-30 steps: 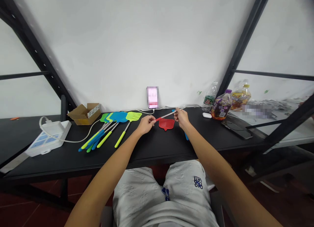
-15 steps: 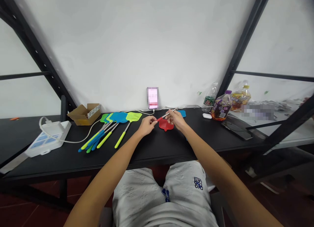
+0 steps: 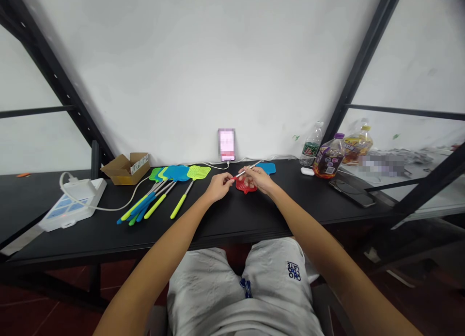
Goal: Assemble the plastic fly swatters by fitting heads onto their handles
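Soft, even light brightens the pale wall (image 3: 174, 74), while the floor (image 3: 25, 314) beneath the counter (image 3: 232, 219) sinks into dimness. Wide-angle distortion splays the black posts (image 3: 363, 67) outward at both sides; coarse pixelation hides the phone screen (image 3: 227, 144), and fine detail looks soft.

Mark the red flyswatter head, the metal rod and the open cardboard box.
Red flyswatter head (image 3: 246, 189): head view, lower mesh.
Metal rod (image 3: 240, 173): head view, exposed shaft.
Open cardboard box (image 3: 124, 180): head view, front wall.
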### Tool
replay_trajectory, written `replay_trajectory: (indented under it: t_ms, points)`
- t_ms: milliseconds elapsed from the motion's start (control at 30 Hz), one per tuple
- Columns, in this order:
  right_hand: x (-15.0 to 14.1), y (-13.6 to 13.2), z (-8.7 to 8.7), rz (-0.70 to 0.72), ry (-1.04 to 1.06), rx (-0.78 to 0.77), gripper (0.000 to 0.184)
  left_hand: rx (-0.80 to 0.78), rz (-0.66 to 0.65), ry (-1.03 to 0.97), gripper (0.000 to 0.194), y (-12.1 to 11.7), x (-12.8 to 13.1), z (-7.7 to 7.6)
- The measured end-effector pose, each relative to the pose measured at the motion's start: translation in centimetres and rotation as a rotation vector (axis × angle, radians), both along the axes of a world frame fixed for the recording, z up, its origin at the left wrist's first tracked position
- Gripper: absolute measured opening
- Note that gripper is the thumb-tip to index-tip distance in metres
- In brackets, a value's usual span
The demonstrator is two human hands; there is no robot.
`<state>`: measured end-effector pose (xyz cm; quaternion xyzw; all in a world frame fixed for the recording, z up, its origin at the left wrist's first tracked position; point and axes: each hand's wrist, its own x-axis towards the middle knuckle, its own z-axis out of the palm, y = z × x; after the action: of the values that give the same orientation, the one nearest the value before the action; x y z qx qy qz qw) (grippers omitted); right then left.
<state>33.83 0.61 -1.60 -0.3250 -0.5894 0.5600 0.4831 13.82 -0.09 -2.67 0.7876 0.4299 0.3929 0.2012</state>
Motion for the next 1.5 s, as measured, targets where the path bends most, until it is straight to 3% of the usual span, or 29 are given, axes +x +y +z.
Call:
replay_trajectory:
  t_ms: [167, 267, 400, 500, 667, 900, 967, 1067, 1300, 1367, 1500]
  points:
    - [-0.1, 0.3, -0.7, 0.056, -0.052, 0.045, 0.044, -0.005, -0.003, 0.026, 0.019, -0.1, -0.1, 0.2]
    - [-0.2, 0.4, -0.8, 0.036, -0.211, 0.135, 0.043, 0.047, 0.005, 0.051, 0.023, -0.3, 0.1, 0.4]
    - [0.2, 0.7, -1.1, -0.205, -0.479, 0.403, 0.039, 0.104, 0.067, 0.098, 0.024, -0.3, 0.0, 0.7]
    - [0.8, 1.0, -1.4, -0.386, -0.732, 0.526, 0.053, 0.124, 0.159, 0.125, 0.021, 0.0, -0.4, 0.6]
    - [1.0, 0.9, -1.3, -0.385, -1.149, 0.420, 0.079, 0.134, 0.269, 0.165, 0.013, 0.5, -0.8, 0.4]
    - [1.0, 0.9, -0.4, -0.434, -1.353, 0.244, 0.097, 0.120, 0.301, 0.204, 0.011, 0.6, -0.8, 0.3]
    - [1.1, 1.2, -0.4, -0.449, -1.334, 0.173, 0.094, 0.122, 0.296, 0.215, 0.015, 0.6, -0.8, 0.3]
    - [1.3, 1.5, -0.6, -0.473, -1.203, 0.123, 0.071, 0.128, 0.277, 0.252, 0.025, 0.7, -0.9, 0.3]
    - [3.5, 2.7, -0.6, -0.566, -0.628, 0.152, 0.028, 0.099, 0.273, 0.318, 0.026, 0.8, -1.3, 0.4]
    - [4.6, 3.0, -0.4, -0.681, -0.508, 0.211, 0.019, 0.070, 0.272, 0.305, 0.023, 0.7, -1.4, 0.5]
    - [6.0, 3.4, 0.0, -0.922, -0.474, 0.290, 0.027, 0.023, 0.267, 0.280, 0.020, 0.5, -1.4, 0.7]
